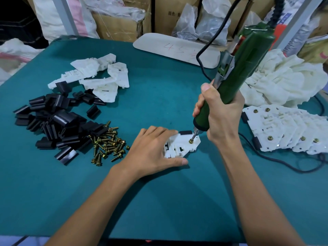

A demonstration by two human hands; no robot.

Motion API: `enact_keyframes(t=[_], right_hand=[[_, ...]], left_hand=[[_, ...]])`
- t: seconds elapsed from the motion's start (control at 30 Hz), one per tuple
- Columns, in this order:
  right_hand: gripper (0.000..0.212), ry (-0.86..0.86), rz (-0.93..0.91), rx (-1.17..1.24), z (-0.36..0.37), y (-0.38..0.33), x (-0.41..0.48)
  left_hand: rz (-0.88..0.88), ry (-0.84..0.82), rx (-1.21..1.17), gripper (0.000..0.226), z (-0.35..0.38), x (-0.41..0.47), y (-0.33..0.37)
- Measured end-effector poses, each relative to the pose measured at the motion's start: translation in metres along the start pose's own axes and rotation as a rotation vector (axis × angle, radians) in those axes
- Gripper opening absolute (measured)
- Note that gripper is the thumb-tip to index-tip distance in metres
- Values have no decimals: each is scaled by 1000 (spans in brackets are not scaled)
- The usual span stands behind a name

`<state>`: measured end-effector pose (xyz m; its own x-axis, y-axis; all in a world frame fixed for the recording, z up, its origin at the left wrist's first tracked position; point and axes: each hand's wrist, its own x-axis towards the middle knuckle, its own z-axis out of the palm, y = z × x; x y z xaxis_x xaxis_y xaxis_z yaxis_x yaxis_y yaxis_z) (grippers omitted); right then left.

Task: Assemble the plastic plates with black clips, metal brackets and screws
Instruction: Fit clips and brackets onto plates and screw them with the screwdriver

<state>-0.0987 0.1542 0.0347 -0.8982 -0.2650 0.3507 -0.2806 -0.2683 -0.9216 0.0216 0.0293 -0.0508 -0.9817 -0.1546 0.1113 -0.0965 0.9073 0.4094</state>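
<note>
A white plastic plate (182, 145) lies on the green table (159, 89), with a black clip (186, 132) on its far edge. My left hand (154, 150) lies flat on the plate's left part, fingers straight, thumb along its near edge. My right hand (220, 112) grips a green electric screwdriver (237, 71), tilted, its bit on a brass screw (191, 141) standing in the plate's right part.
To the left lie a pile of black clips (53, 121), a heap of brass screws (108, 144) and loose white plates (99, 77). Assembled plates (284, 128) are stacked at right beside a white cloth (284, 80). A black cable (284, 162) trails over the table at right. Cardboard boxes and bags stand behind.
</note>
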Motion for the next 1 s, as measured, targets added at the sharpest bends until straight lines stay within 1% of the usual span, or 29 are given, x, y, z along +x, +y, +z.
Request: enact_keyframes(t=[0.13, 0.3, 0.4, 0.5, 0.57, 0.6, 0.7, 0.73, 0.77, 0.83, 0.9, 1.0], right_hand=[[28, -1, 13, 7, -1, 1, -1], [28, -12, 33, -3, -1, 0, 1], [18, -17, 44, 16, -2, -2, 3], [20, -37, 67, 63, -4, -5, 5], [21, -84, 96, 113, -8, -6, 8], [25, -110, 124, 147, -11, -7, 11], [63, -169, 208, 262, -17, -12, 16], [69, -164, 215, 279, -19, -13, 17], [71, -154, 216, 282, -22, -14, 17], [69, -120, 226, 263, -28, -16, 18], [61, -83, 273, 190, -36, -17, 19], [40, -117, 443, -56, -50, -12, 9]], left_hand=[[16, 23, -6, 97, 1, -1, 0], [26, 53, -39, 95, 2, -2, -1], [26, 63, -64, 92, 1, -2, 0], [20, 58, -91, 90, -1, -2, 0], [17, 41, -122, 91, -4, -2, -2], [15, 22, -149, 92, -5, -1, -2], [5, 2, -200, 94, -9, -2, -4], [5, 2, -203, 94, -10, -2, -4], [3, -1, -200, 94, -10, -1, -3], [-9, -9, -182, 93, -9, -3, -1], [-49, 11, -191, 92, -10, -5, 0], [-179, 128, -302, 83, -13, -8, 0]])
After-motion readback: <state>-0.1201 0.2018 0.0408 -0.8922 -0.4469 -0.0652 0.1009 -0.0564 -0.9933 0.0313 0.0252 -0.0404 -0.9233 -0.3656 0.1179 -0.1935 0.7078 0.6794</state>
